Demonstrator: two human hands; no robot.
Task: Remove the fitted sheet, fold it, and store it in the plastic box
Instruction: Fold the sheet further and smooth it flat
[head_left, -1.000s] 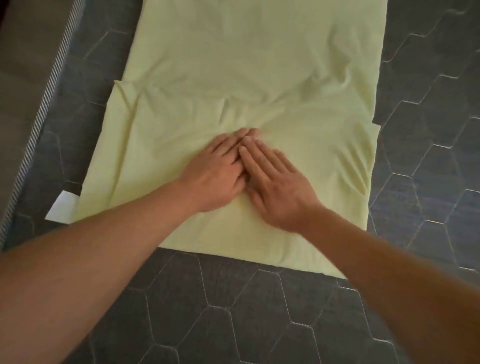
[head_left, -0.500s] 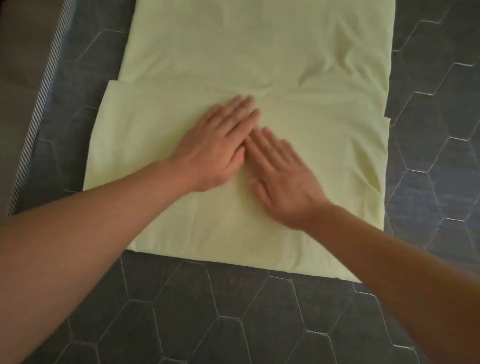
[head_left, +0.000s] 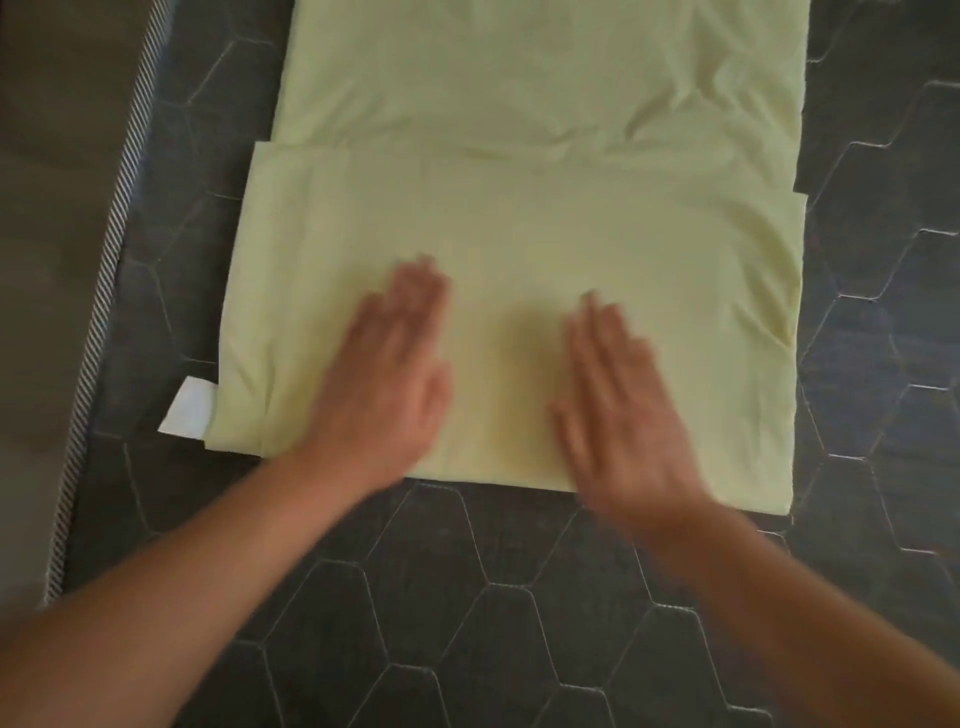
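Observation:
A pale yellow-green fitted sheet (head_left: 545, 197) lies as a long folded strip on the dark mattress, its near end doubled back over itself. My left hand (head_left: 384, 379) lies flat, fingers straight, on the near left part of the doubled layer. On the same layer, my right hand (head_left: 618, 405) lies flat to the right, a palm's width from the left. Both hands are motion-blurred. A white label (head_left: 189, 410) sticks out at the sheet's near left corner. No plastic box is in view.
The bare dark grey mattress (head_left: 467, 597) with hexagon stitching surrounds the sheet. Its striped piped edge (head_left: 104, 291) runs along the left, with brown floor (head_left: 47, 208) beyond it.
My hands, side by side and touching in the middle of the fold, have slid back toward me and moved apart. The white label shows again at the left corner.

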